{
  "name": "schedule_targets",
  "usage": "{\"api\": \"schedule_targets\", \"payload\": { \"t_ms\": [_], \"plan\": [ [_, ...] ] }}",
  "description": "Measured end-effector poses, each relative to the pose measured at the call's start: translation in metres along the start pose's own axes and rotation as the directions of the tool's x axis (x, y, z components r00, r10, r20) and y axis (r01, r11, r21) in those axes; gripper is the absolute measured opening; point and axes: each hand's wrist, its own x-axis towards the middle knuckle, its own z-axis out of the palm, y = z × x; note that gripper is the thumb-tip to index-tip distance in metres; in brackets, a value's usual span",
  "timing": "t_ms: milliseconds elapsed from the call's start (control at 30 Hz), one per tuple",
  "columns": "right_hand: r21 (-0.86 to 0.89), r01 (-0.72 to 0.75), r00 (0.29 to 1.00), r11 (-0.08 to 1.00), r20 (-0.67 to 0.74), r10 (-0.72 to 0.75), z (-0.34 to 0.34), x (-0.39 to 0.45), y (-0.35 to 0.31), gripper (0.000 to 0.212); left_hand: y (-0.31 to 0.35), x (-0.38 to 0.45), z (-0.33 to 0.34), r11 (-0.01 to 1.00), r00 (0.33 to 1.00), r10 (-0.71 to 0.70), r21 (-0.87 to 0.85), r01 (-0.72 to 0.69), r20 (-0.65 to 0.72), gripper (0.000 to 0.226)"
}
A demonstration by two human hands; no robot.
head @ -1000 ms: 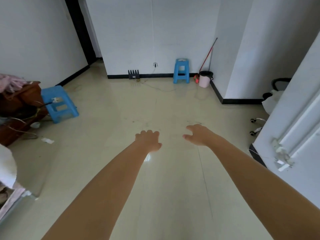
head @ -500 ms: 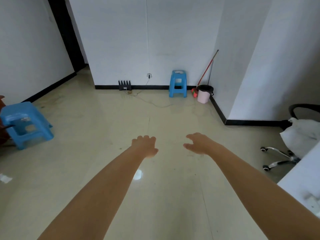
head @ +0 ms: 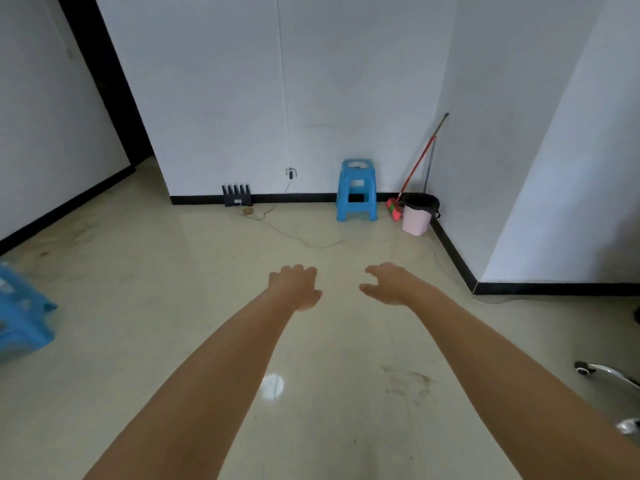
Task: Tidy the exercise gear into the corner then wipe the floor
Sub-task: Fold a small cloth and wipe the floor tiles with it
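Two bare arms reach forward over a glossy cream tiled floor at centre frame. The left hand and the right hand hang apart, fingers loosely curled, holding nothing. In the far corner, right of centre, a red-handled broom leans on the white wall beside a pink plastic bucket and a blue plastic stool. No exercise gear can be made out.

no text, brand, number or sign can be read anywhere in the room. the black router by the wall carries a small pale label, too small to make out. the blue stool has a white mark on its seat, not legible.
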Motion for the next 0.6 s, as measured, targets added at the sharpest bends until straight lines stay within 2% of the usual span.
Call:
{"api": "schedule_targets", "payload": {
  "t_ms": [200, 433, 600],
  "plan": [
    [-0.015, 0.032, 0.999, 0.999, -0.017, -0.032, -0.080, 0.165, 0.022, 0.058, -0.016, 0.163, -0.060, 0.999, 0.999, -0.053, 0.006, 0.053, -0.011, 0.053],
    [-0.049, 0.061, 0.998, 0.997, -0.003, -0.062, -0.125, 0.365, 0.022, 0.057, -0.063, 0.351, -0.085, 0.996, 0.996, -0.090, 0.011, 0.090, 0.026, 0.053],
    [-0.034, 0.015, 1.000, 0.999, 0.002, -0.015, -0.162, 0.514, 0.021, 0.057, -0.107, 0.506, -0.113, 0.998, 0.998, -0.057, 0.027, 0.056, 0.027, 0.052]
  ]
}}
